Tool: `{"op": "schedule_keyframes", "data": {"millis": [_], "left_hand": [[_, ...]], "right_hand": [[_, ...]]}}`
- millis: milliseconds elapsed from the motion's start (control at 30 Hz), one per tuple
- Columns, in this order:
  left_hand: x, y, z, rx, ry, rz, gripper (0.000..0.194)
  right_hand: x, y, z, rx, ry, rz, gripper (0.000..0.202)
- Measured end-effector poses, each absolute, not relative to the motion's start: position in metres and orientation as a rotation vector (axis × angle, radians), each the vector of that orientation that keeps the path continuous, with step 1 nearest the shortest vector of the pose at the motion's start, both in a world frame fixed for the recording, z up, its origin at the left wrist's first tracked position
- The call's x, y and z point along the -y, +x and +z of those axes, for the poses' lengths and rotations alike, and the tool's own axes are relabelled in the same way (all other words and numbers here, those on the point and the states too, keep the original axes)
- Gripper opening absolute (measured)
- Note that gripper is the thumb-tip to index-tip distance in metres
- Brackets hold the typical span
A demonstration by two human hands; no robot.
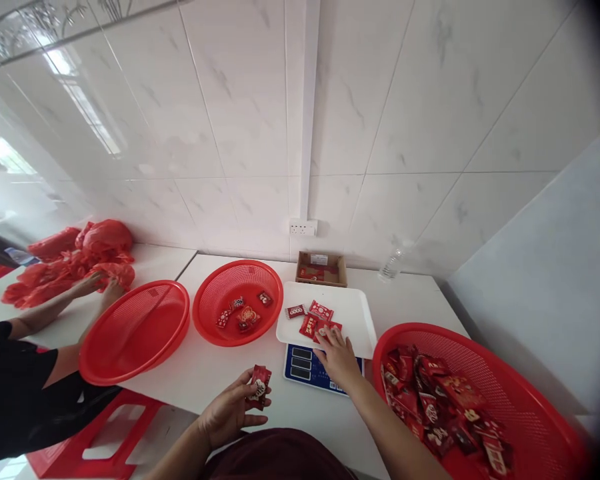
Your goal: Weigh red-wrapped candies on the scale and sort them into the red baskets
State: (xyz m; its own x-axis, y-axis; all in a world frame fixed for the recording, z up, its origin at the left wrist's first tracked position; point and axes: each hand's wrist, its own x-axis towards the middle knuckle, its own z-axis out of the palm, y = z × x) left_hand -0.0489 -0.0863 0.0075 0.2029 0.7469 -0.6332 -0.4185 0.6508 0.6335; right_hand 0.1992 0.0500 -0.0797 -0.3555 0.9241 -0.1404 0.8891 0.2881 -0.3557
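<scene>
My left hand (pixel 233 408), at the table's front edge, has its thumb pressed on small red candy packets (pixel 259 387). My right hand (pixel 339 357) reaches over the white tray (pixel 353 307) of a scale, fingers spread and touching the red packets (pixel 321 311) that lie there. A darker packet (pixel 295 311) rests on the tray's left side. In front of the tray shows the blue scale panel (pixel 305 367), partly under my right wrist. Left of the scale, a red basket (pixel 237 273) holds several packets. At right, a larger red basket (pixel 525 373) contains a heap of them.
Behind the tray stands a cardboard box (pixel 323 259) with red packets inside, beside a clear plastic bottle (pixel 391 265). At left are another red basket (pixel 135 327), filled red bags (pixel 105 237), a co-worker's hands (pixel 113 290) on a bag, and a red stool (pixel 115 440).
</scene>
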Motion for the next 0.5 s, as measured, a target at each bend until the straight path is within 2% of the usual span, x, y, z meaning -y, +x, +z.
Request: {"op": "schedule_keyframes", "data": {"millis": [200, 300, 500], "left_hand": [[0.067, -0.082, 0.011, -1.078, 0.437, 0.763, 0.041], [0.055, -0.097, 0.016, -1.069, 0.474, 0.736, 0.040], [0.042, -0.126, 0.015, -1.109, 0.456, 0.743, 0.038]], "right_hand": [[-0.072, 0.184, -0.073, 2.259, -1.993, 0.545, 0.052], [-0.076, 0.151, -0.062, 2.281, -1.925, 0.471, 0.053], [-0.080, 0.101, -0.060, 2.485, -1.854, 0.558, 0.054]]}}
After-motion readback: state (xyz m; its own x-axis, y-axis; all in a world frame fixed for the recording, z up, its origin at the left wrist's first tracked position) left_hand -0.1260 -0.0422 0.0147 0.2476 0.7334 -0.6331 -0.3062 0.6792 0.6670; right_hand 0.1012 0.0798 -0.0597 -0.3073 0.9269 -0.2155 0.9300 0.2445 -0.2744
